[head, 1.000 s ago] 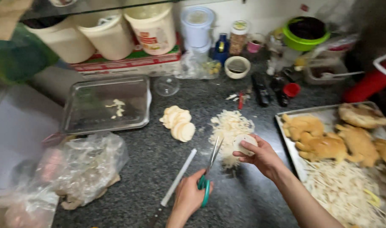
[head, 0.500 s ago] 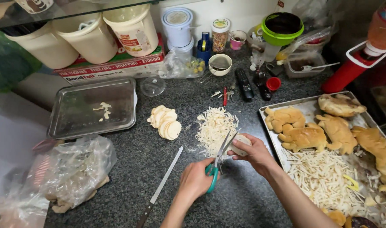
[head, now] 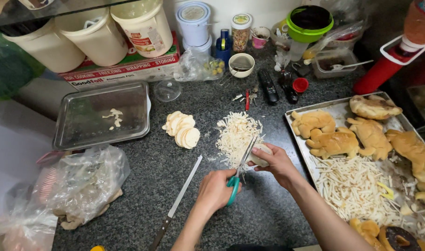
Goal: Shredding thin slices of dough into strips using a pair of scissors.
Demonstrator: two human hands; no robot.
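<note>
Two hands: left hand (head: pixel 215 189), right hand (head: pixel 277 163). One pr of scissors (head: pixel 239 170), one knife (head: pixel 176 205). Two metal trays: a near-bare tray (head: pixel 68 135) and a loaded tray (head: pixel 335 108). Three pale tubs (head: pixel 142 25) at the back. One small bowl (head: pixel 241 64). One stack of round slices (head: pixel 182 130) (approx. a dozen, can't count exactly). One shred pile (head: pixel 235 135) on the counter.
</note>
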